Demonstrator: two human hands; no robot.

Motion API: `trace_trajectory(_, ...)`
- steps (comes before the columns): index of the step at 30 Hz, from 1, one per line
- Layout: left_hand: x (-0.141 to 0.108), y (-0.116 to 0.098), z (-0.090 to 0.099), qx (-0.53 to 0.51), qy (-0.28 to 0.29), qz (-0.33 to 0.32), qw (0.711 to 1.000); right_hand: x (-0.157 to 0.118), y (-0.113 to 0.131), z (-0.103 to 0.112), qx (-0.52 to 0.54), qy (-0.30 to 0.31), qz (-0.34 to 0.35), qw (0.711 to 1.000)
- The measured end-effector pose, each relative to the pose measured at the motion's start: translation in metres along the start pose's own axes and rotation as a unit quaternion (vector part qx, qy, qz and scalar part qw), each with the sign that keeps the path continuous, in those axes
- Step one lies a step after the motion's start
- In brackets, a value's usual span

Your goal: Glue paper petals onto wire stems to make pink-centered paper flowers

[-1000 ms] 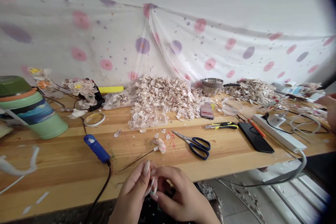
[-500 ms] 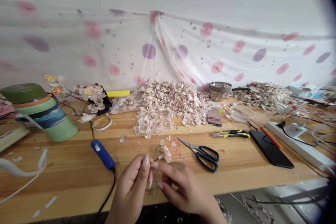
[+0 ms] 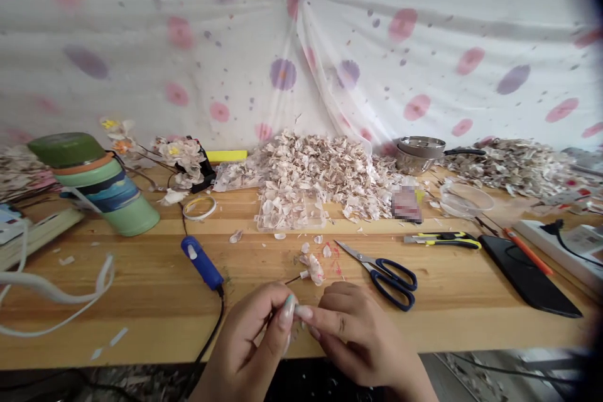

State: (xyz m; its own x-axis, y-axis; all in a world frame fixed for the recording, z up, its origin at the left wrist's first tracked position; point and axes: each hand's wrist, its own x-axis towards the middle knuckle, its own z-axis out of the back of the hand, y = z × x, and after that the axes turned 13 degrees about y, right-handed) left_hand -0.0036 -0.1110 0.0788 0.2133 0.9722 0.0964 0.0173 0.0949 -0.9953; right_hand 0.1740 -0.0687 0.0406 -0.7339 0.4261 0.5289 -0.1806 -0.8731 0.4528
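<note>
"Pale piece (image 3: pixel 298 329), lower centre, mostly hidden by fingers. A petal?"

"Can't tell. Hands?"

"Left hand (image 3: pixel 240 330) seems to pinch it, thumb against forefinger. Right hand (image 3: pixel 355 330) brings its forefinger tip to the same spot; whether it grips, unclear."

"Just beyond?"

"Small flower (image 3: pixel 313 269) on the bench (image 3: pixel 141 295), centre, petals bunched on a stem. Scissors (image 3: pixel 393 282) lie to its right, out of the hands."

"Progress?"

"Partway, I'd judge: that one has petals gathered; the held piece shows no stem. Few loose petals (image 3: pixel 326 251) lie near it."

"Far side?"

"Petal heap (image 3: pixel 325 166), mid-frame, unassembled. Flower sprays (image 3: pixel 181 157), left of it, look fuller, likelier done."
</note>
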Motion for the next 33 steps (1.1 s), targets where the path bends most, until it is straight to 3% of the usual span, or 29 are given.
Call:
trace_trajectory(4, 0.000, -0.009, -0.004, -0.052, -0.020, 0.068, 0.996, 0.003, 0.003, 0.000, 0.000, -0.012, 0.010, 1.000)
trace_trajectory(7, 0.001, -0.008, -0.006, -0.075, -0.010, 0.068, 0.995, 0.002, 0.004, 0.000, 0.003, -0.019, 0.009, 1.000)
trace_trajectory(12, 0.002, 0.000, -0.002, -0.091, 0.061, 0.058, 0.992, 0.002, 0.002, -0.001, 0.005, -0.035, 0.015, 0.999)
trace_trajectory(15, 0.002, 0.001, 0.001, -0.093, 0.049, 0.062, 0.992, 0.006, 0.002, 0.000, 0.005, -0.038, 0.023, 0.999)
trace_trajectory(20, 0.005, 0.001, 0.005, -0.104, 0.099, 0.019, 0.989, 0.011, 0.002, 0.004, -0.002, -0.039, 0.041, 0.998)
trace_trajectory(24, 0.009, 0.003, 0.007, -0.061, 0.098, -0.035, 0.993, 0.012, 0.001, 0.002, -0.012, -0.033, 0.036, 0.999)
trace_trajectory(26, 0.011, 0.005, 0.009, -0.032, 0.102, -0.054, 0.993, 0.012, 0.001, 0.001, -0.026, -0.014, 0.023, 0.999)
trace_trajectory(29, 0.016, 0.010, 0.011, 0.005, 0.108, -0.022, 0.994, 0.005, 0.005, -0.002, -0.059, 0.013, -0.021, 0.998)
trace_trajectory(32, 0.025, 0.021, 0.013, 0.036, 0.161, 0.018, 0.986, -0.026, 0.015, -0.007, -0.093, 0.020, -0.092, 0.991)
trace_trajectory(33, 0.029, 0.027, 0.013, 0.046, 0.173, 0.026, 0.984, -0.042, 0.020, -0.010, -0.089, 0.029, -0.145, 0.985)
